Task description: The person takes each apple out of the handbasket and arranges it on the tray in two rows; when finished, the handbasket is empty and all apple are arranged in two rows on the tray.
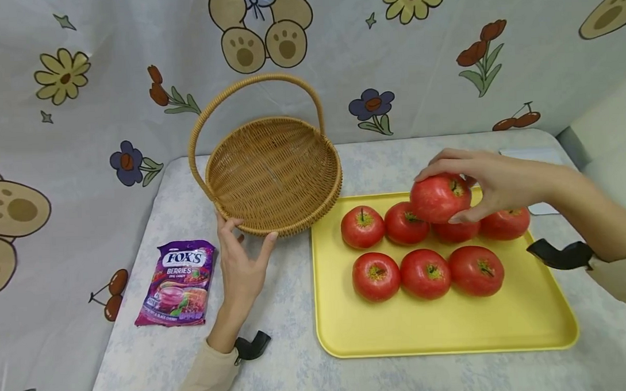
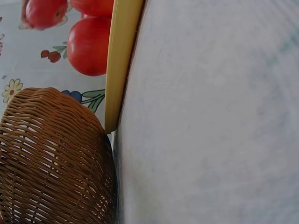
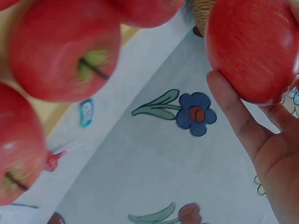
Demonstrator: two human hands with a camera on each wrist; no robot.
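A red apple hangs above the tray, held between the thumb and fingers of my right hand. Closer up, the right wrist view has that apple resting against the fingers. More red apples stand in two rows on a yellow tray. To the tray's left is a wicker basket with a tall arched handle, its bowl tilted toward me. My left hand touches the basket's front left rim with spread thumb and fingers; some fingertips are hidden behind it.
A purple bag of berry candy lies left of my left hand. The basket overlaps the tray's back left corner. Behind the table hangs a printed cloth. A flat white object lies partly behind my right arm.
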